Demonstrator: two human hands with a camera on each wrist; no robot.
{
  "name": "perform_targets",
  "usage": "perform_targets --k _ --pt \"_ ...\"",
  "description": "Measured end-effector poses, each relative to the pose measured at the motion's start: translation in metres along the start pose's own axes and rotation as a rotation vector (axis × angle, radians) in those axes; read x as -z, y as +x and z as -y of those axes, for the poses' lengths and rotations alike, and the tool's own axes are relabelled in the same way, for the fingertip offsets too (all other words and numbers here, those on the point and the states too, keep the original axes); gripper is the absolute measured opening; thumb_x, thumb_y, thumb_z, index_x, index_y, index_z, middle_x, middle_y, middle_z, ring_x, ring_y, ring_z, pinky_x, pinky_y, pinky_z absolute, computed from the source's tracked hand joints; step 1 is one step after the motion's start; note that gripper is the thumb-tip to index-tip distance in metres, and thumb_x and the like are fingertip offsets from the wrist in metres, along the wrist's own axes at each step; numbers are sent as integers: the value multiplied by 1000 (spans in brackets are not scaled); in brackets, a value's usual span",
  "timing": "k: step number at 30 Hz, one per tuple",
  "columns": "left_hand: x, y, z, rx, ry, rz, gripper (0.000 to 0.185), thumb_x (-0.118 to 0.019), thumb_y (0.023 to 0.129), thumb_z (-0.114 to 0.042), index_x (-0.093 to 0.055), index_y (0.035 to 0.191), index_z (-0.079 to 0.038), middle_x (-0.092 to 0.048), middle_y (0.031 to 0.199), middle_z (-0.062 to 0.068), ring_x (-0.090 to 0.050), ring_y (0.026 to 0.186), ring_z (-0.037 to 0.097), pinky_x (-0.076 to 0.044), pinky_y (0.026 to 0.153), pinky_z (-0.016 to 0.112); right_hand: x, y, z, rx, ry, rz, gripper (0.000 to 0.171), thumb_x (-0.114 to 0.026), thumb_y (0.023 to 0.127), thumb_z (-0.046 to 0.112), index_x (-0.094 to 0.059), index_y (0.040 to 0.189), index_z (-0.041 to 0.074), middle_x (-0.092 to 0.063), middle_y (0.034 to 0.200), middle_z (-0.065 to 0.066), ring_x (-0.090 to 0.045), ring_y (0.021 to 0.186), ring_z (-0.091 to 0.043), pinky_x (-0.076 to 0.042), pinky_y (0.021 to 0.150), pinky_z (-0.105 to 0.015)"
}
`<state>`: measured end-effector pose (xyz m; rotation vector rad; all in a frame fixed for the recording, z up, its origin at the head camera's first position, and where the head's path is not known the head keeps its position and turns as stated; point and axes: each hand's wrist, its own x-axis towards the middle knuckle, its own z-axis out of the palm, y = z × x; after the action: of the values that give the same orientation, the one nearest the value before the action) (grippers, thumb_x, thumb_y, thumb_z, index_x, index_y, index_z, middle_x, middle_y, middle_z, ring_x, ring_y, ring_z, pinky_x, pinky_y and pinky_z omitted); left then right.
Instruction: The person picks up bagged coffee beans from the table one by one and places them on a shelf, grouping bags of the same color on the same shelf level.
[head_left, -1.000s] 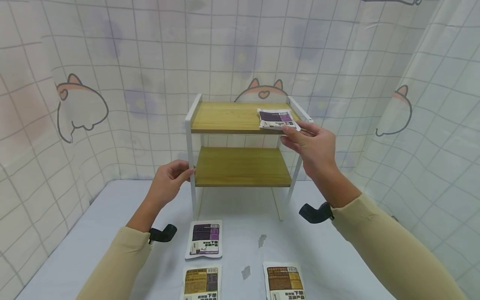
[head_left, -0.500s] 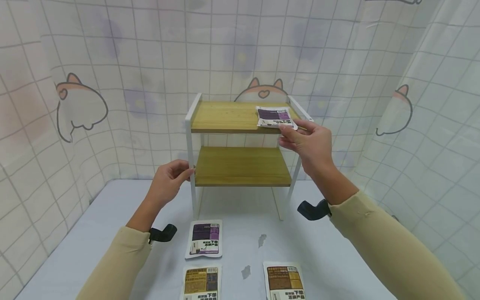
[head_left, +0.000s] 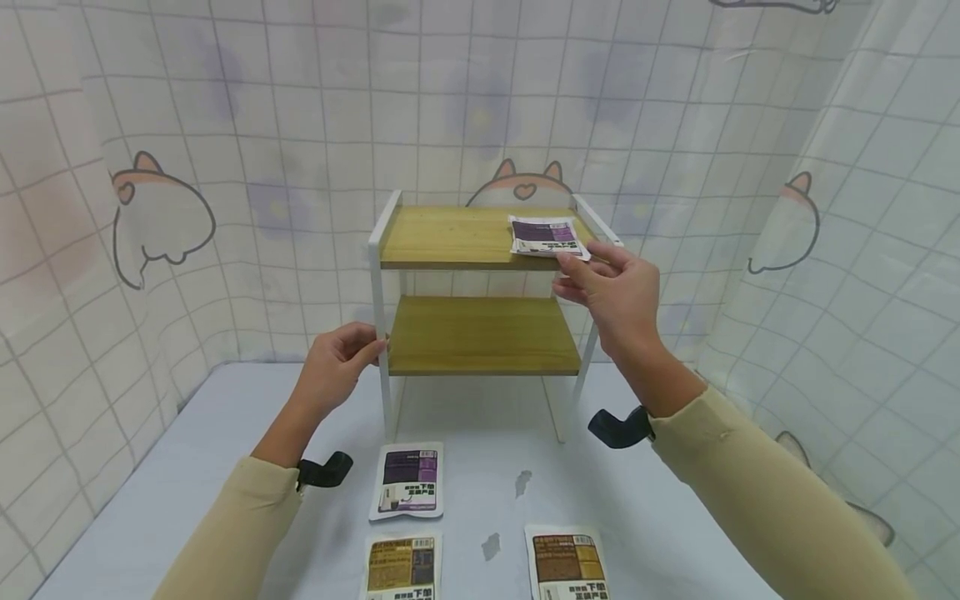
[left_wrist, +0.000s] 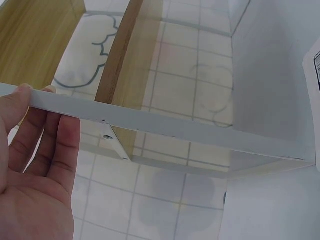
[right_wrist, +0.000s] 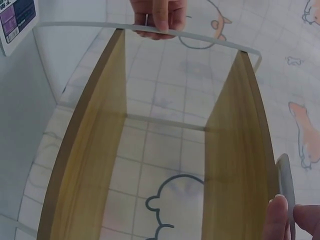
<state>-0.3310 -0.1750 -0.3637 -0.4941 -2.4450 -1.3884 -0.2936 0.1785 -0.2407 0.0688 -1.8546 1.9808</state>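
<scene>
My right hand (head_left: 626, 300) pinches the near right corner of a flat purple-and-white pouch (head_left: 546, 237). That pouch lies over the right front of the top shelf board (head_left: 442, 233); whether its whole underside touches the wood is unclear. In the right wrist view the pouch (right_wrist: 286, 182) shows edge-on between thumb and fingers (right_wrist: 276, 220). Lower down, my left hand (head_left: 333, 367) holds the white front left post (head_left: 378, 300) of the two-tier rack, beside the lower board (head_left: 483, 335). The left wrist view shows the thumb and fingers around the post (left_wrist: 150, 122).
On the white table (head_left: 247, 400) before the rack lie another purple pouch (head_left: 408, 481), a yellow-brown pouch (head_left: 402, 567) and a brown pouch (head_left: 567, 565). Two grey patches mark the tabletop. A gridded curtain (head_left: 300, 100) surrounds the table's back and sides.
The pouch on the top board has shifted slightly left with my right hand. My left hand keeps its hold on the post, and the pouches on the table stay in place.
</scene>
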Motion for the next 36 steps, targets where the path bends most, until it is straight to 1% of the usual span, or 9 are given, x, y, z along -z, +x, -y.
perform_targets --k 3,6,14,24,30,36 --pt "0 0 1 -7 -11 0 28 -63 103 -33 -70 117 -10 -74 109 9 -68 96 24 -53 85 19 -1 -2 -3 23 1 -11 63 -82 86 24 -59 142 6 -77 112 -14 -78 77 -16 -61 73 -27" --pt "0 0 2 -7 -17 0 29 -63 103 -33 -70 118 -9 -74 109 9 -68 96 24 -53 85 16 -2 -2 -4 28 5 -16 63 -82 87 23 -58 142 5 -77 110 -13 -78 76 -15 -61 73 -27" --pt "0 0 2 -16 -26 -1 30 -63 103 -33 -70 117 -7 -74 108 10 -68 95 24 -53 84 16 -2 0 -2 8 38 -11 63 -82 86 22 -58 142 4 -77 109 -14 -78 76 -15 -61 73 -27" --pt "-1 0 1 -22 -24 -6 30 -63 103 -32 -70 118 -7 -74 109 10 -69 95 25 -53 83 16 -4 1 -1 -12 35 -32 63 -82 86 23 -59 141 5 -78 105 -12 -77 73 -15 -61 71 -28" --pt "-2 0 3 -21 -27 -4 30 -63 103 -32 -70 118 -7 -74 109 11 -68 96 25 -52 83 14 -6 3 -2 -26 -46 -63 62 -81 86 31 -61 141 10 -77 112 -12 -77 74 -19 -60 68 -25" --pt "-1 0 0 -23 -31 -2 31 -63 103 -30 -69 120 -5 -73 111 11 -68 97 25 -52 83 14 -7 4 0 -36 -111 -78 62 -81 87 34 -62 141 12 -77 110 -11 -73 68 -20 -58 61 -22"
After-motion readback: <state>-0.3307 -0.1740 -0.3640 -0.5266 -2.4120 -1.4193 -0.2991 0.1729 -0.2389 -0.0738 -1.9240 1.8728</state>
